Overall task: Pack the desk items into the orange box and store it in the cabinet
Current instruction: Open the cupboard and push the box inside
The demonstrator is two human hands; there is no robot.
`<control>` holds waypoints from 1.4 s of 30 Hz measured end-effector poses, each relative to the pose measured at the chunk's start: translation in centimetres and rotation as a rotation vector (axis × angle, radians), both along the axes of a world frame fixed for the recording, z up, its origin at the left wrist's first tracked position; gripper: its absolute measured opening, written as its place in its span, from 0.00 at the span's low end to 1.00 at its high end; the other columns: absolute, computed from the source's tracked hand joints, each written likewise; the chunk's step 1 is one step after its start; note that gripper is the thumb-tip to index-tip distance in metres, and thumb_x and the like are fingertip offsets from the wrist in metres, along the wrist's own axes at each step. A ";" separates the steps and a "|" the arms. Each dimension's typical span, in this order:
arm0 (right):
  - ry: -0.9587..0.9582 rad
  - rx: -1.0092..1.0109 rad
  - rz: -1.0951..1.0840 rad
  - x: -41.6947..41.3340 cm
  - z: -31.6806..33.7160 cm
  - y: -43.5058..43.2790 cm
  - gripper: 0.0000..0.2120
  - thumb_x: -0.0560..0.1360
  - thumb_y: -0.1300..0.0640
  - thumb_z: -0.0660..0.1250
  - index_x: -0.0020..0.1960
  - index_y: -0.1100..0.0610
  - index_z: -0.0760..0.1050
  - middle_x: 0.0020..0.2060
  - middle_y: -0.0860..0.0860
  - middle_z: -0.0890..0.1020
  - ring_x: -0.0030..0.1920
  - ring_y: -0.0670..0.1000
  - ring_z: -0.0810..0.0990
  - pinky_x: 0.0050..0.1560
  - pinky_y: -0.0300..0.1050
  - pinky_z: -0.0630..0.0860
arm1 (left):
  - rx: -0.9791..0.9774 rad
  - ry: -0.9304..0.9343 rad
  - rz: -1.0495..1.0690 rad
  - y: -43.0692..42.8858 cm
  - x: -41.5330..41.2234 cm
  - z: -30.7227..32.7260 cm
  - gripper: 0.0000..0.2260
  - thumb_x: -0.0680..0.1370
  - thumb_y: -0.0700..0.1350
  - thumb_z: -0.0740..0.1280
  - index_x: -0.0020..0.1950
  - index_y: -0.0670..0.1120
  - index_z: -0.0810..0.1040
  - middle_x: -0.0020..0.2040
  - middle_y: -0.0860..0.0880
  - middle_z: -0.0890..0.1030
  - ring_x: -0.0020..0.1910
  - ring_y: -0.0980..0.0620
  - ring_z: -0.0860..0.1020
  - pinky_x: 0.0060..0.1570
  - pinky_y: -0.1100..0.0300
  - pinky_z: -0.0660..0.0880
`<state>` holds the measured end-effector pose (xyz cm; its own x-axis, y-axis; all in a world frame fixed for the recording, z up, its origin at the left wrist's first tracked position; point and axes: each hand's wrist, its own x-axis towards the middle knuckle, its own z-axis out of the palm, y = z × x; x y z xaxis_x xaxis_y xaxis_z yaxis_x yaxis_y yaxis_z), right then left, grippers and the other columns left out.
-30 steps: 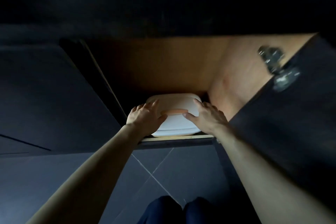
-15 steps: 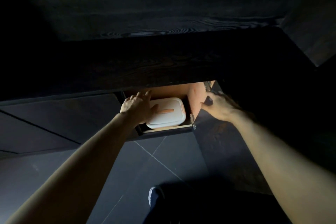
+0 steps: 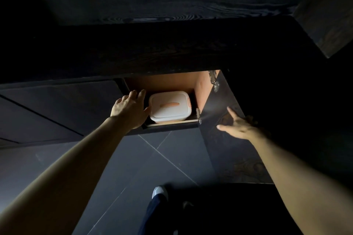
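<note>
Head view: box (image 3: 169,107) sits lid-on inside the open cabinet (image 3: 162,82). Left hand (image 3: 129,109) is spread and holds nothing, at the opening's left edge just beside the box. Right hand (image 3: 236,125) is on the door (image 3: 217,105), thumb and forefinger straight; the other fingers are too dark to tell if it grips.

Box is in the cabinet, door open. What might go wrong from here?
The left hand lies at the left edge of the cabinet opening, beside the white plastic box with the orange handle. If the right hand swings the dark wooden cabinet door shut now, those fingers may be pinched. The box also sits close to the shelf's front lip, so the door might hit it.
</note>
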<state>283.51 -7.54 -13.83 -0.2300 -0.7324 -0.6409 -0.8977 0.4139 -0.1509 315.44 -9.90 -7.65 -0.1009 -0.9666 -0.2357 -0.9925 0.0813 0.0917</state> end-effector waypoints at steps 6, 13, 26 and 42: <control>0.112 -0.014 -0.112 0.1 -1.2 -1.0 0.44 0.66 0.30 0.61 0.72 0.37 0.39 0.74 0.61 0.53 0.70 0.67 0.56 0.66 0.65 0.60 | 0.014 -0.029 -0.014 -1.1 3.5 -0.7 0.28 0.78 0.56 0.57 0.74 0.46 0.54 0.70 0.42 0.66 0.65 0.41 0.68 0.62 0.49 0.65; -0.079 -0.088 -0.018 7.4 -0.6 -0.9 0.43 0.68 0.33 0.62 0.73 0.39 0.42 0.73 0.58 0.61 0.68 0.64 0.64 0.63 0.52 0.66 | 0.012 -0.034 -0.003 -4.2 3.9 -1.2 0.26 0.78 0.55 0.57 0.73 0.45 0.57 0.68 0.41 0.67 0.64 0.40 0.68 0.60 0.48 0.65; -0.271 -0.036 0.368 19.0 -1.1 -7.9 0.33 0.65 0.39 0.61 0.67 0.46 0.59 0.66 0.54 0.65 0.58 0.58 0.72 0.46 0.50 0.68 | -0.083 -0.038 0.098 -9.6 9.8 -1.3 0.24 0.78 0.52 0.59 0.70 0.43 0.60 0.65 0.41 0.69 0.62 0.40 0.69 0.59 0.49 0.65; -0.223 -0.069 0.379 21.3 -0.9 -15.5 0.37 0.70 0.44 0.62 0.74 0.47 0.51 0.74 0.53 0.57 0.71 0.58 0.61 0.63 0.52 0.63 | -0.100 -0.054 0.117 -12.7 11.8 -2.2 0.26 0.79 0.52 0.58 0.73 0.42 0.56 0.68 0.41 0.67 0.65 0.41 0.67 0.62 0.51 0.63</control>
